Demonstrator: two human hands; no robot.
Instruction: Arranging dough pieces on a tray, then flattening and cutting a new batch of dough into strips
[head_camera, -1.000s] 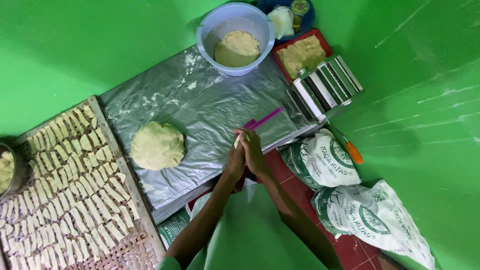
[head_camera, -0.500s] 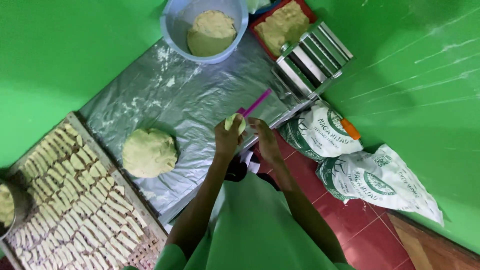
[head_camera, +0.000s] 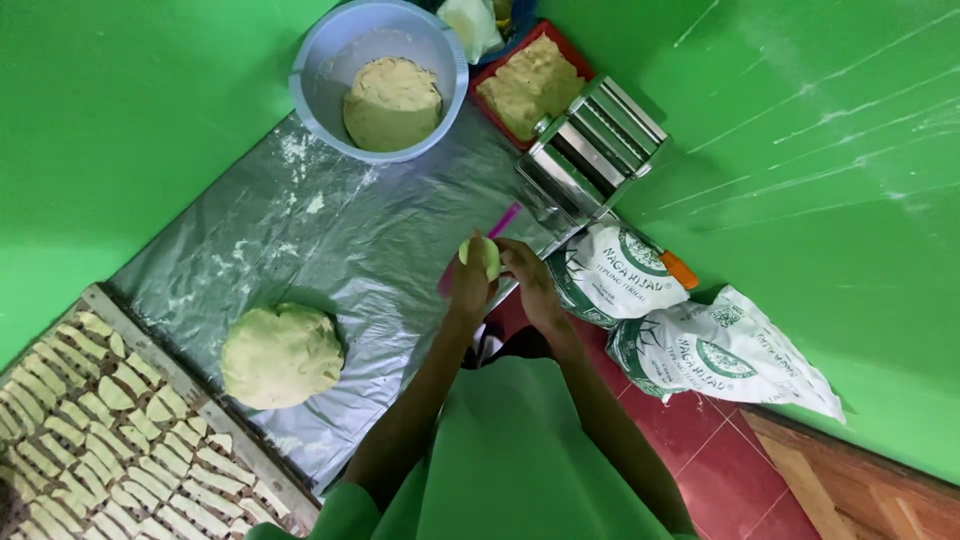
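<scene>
My left hand and my right hand are pressed together around a small pale dough ball, held above the edge of a floury plastic sheet. A large lump of dough lies on the sheet to the left of my hands. A pink plastic tool lies on the sheet just beyond my fingers. A metal pasta roller stands to the right of the hands.
A blue bowl with dough stands at the sheet's far end beside a red tray of dough. A wooden tray of cut dough pieces sits at the left. Two flour bags lie on the red tiled floor at the right.
My palms were flat together over the dough; now they have parted a little and the dough ball shows between the fingertips. The view has shifted.
</scene>
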